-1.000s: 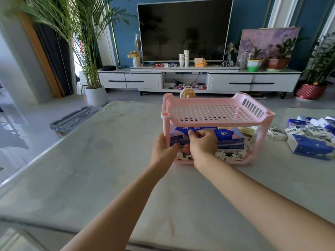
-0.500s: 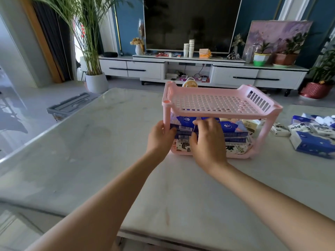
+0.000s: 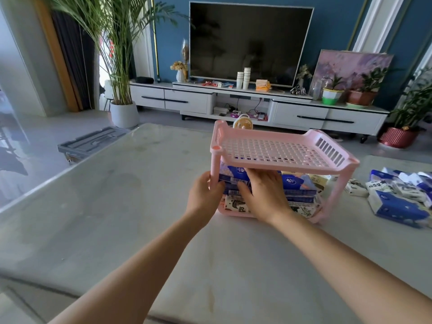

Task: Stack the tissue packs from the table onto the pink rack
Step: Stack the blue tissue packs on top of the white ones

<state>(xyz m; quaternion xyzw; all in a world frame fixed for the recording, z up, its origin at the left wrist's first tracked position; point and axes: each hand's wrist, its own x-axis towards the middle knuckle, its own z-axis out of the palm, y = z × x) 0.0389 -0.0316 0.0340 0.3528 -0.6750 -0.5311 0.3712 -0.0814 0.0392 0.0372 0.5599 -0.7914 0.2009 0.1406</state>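
A pink two-tier rack (image 3: 280,152) stands on the pale marble table (image 3: 140,218). Its perforated top shelf is bare. The lower shelf holds stacked tissue packs (image 3: 299,190), blue ones above white patterned ones. My left hand (image 3: 203,195) wraps the rack's front left post. Flat against the front of the stacked packs lies my right hand (image 3: 261,195), fingers spread under the top shelf. A loose pile of blue and white tissue packs (image 3: 397,195) lies on the table to the right of the rack.
A small fan (image 3: 243,122) stands just behind the rack. Beyond the table are a white TV cabinet (image 3: 304,111) with a large TV, potted plants at left and right, and a grey tray (image 3: 93,141) on the floor.
My right hand has slid up and spread flat over the stacked packs. The left hand has stayed at the rack's left post. The view has shifted, so the rack sits further right.
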